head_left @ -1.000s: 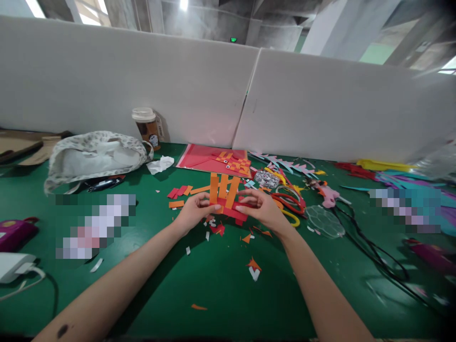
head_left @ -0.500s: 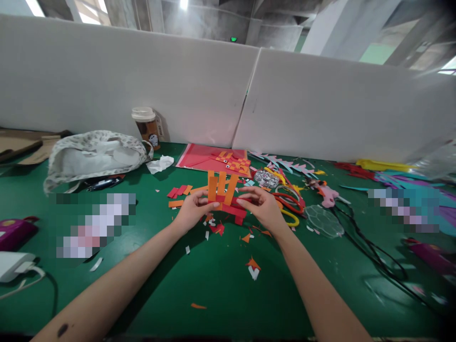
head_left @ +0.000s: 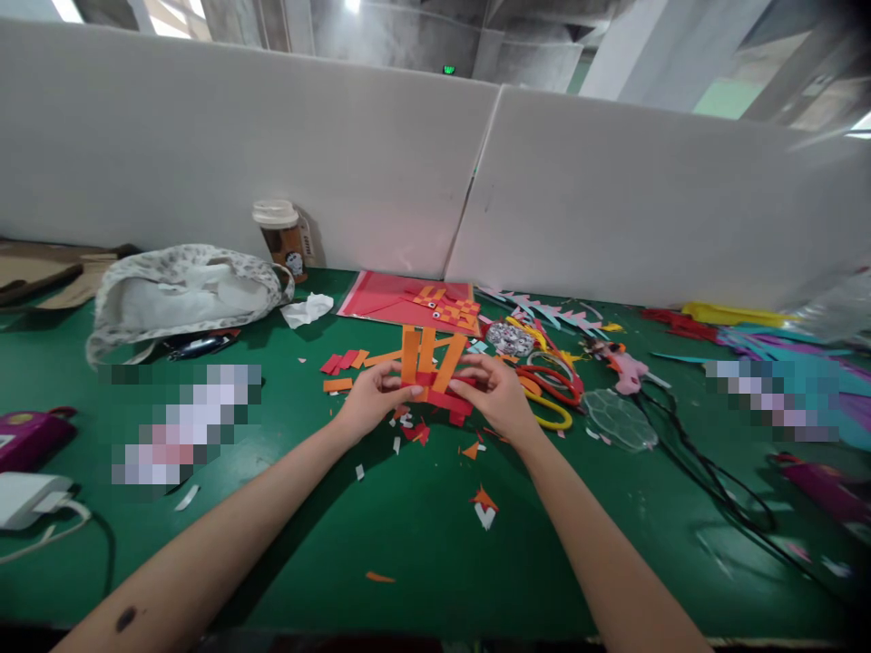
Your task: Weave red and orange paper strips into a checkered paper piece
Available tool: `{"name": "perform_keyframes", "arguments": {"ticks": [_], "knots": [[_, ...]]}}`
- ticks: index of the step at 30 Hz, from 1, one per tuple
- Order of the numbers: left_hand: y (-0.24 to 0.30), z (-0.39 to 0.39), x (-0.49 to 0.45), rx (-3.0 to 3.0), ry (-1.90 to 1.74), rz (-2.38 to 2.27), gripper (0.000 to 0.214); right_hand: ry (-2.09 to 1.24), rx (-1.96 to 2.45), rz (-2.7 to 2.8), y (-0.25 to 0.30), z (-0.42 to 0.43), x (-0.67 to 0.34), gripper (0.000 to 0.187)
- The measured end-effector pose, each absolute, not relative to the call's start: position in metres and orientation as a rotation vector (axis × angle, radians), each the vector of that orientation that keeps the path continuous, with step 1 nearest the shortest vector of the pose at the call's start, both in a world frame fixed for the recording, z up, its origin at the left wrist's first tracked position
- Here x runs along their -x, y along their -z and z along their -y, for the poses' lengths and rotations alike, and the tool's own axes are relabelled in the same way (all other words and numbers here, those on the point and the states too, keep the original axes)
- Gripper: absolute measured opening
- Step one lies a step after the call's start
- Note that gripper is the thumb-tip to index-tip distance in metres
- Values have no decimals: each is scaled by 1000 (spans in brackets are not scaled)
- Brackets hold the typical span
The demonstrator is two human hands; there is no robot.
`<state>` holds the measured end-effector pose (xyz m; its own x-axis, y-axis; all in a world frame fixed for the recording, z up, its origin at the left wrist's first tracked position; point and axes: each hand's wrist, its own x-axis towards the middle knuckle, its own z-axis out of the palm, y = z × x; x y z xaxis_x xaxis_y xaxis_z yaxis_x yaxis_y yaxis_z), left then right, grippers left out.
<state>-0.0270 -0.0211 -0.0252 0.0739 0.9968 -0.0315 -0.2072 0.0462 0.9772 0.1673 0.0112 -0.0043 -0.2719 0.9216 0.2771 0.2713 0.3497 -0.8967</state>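
Note:
Between my two hands is a weave of orange and red paper strips (head_left: 428,358), held a little above the table. Its orange strips stand upward and red ones cross them low down. My left hand (head_left: 381,397) pinches the left side, thumb in front. On the right side, my right hand (head_left: 491,390) is closed on the weave with thumb and fingertips. Small red and orange paper pieces (head_left: 344,362) lie just left of the weave. Behind it, finished-looking woven paper shapes with eyes (head_left: 453,313) rest on a red sheet (head_left: 381,295).
Scissors with yellow and red handles (head_left: 554,413) and a pink glue gun (head_left: 630,372) with a black cord lie to the right. Paper scraps (head_left: 484,508) are scattered in front. A cup (head_left: 282,240) and a patterned pouch (head_left: 183,299) stand at the back left, before a white partition (head_left: 340,163).
The rightmost upright orange strip leans further right, and my right hand has shifted slightly along the weave. Both hands keep their hold. The view has tilted very slightly.

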Motion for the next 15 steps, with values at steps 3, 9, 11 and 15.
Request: {"name": "perform_keyframes", "arguments": {"ticks": [3, 9, 11, 15], "knots": [[25, 22, 27, -1066, -1219, -1022, 34, -972, 1051, 1738, 4, -11, -167, 32], [23, 23, 26, -1065, -1214, -1022, 33, -969, 1091, 1720, 3, -11, -168, 32], [23, 23, 26, -1057, -1223, -1023, 33, -958, 1098, 1718, 4, -11, -168, 32], [24, 23, 25, -1051, -1216, -1035, 33, -966, 1075, 1683, 6, -10, -165, 30]]}}
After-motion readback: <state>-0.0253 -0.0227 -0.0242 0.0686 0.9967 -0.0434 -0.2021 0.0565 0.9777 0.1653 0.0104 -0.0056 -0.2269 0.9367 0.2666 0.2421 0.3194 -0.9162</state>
